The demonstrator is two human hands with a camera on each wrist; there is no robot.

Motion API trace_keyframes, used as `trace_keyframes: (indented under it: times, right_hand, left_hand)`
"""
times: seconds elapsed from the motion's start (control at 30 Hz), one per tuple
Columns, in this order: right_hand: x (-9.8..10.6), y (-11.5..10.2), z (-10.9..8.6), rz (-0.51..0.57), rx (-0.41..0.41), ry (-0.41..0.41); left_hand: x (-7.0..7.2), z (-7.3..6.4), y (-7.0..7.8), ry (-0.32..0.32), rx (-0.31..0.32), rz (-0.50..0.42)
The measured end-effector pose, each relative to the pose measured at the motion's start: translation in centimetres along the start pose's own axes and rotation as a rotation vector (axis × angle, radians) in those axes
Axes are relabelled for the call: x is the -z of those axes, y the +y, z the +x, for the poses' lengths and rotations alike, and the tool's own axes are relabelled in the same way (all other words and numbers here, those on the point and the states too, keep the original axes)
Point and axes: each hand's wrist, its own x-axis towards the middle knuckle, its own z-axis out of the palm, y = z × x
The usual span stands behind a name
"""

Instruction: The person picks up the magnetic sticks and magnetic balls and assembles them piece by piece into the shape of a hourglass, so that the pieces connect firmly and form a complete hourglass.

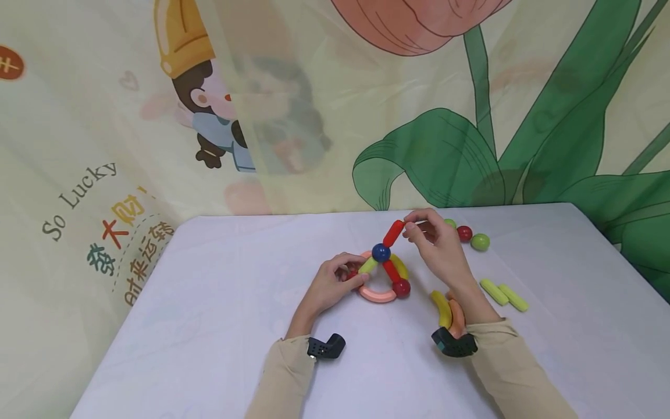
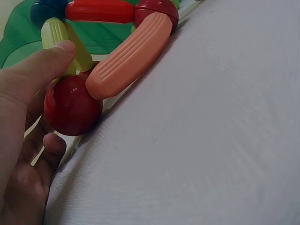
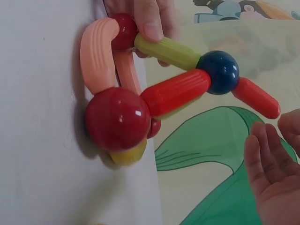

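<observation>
A magnetic ball-and-rod structure stands on the table. My left hand [image 1: 331, 282] pinches its yellow-green rod [image 2: 55, 35] beside a red ball [image 2: 73, 105]. That rod and a red rod [image 3: 177, 93] rise to a blue ball [image 1: 381, 252] at the top. Another red rod [image 1: 394, 233] slants up from the blue ball. Right at this rod's free end are the fingertips of my right hand [image 1: 437, 241]; the rod's tip shows uncovered in the right wrist view, with the other fingers loosely extended. Curved pink rods [image 1: 378, 295] and a yellow one [image 1: 400, 267] form the base with red balls.
Green and red balls [image 1: 464, 234] lie behind the right hand. Two yellow-green rods [image 1: 503, 294] lie to the right. Curved yellow [image 1: 442, 308] and orange [image 1: 456, 317] rods are partly hidden by the right wrist camera. A printed cloth hangs behind the white table [image 1: 220, 302].
</observation>
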Motion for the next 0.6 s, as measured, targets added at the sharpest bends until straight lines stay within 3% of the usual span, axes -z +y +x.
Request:
trace_keyframes:
  times: [0.07,0.4,0.6]
  right_hand:
    - [0.4,0.3,0.0,-0.018,0.009,0.008]
    - [3.2,2.3,-1.0,-0.116,0.032,0.004]
    - [5.5,4.3,-2.1,-0.122,0.003,0.018]
  left_hand:
    - [0.2,-0.3,1.1,0.0,0.007,0.0]
    - [0.2,-0.3,1.2,0.007,-0.005,-0.014]
    - [0.0,-0.2,1.0,0.019,0.023,-0.009]
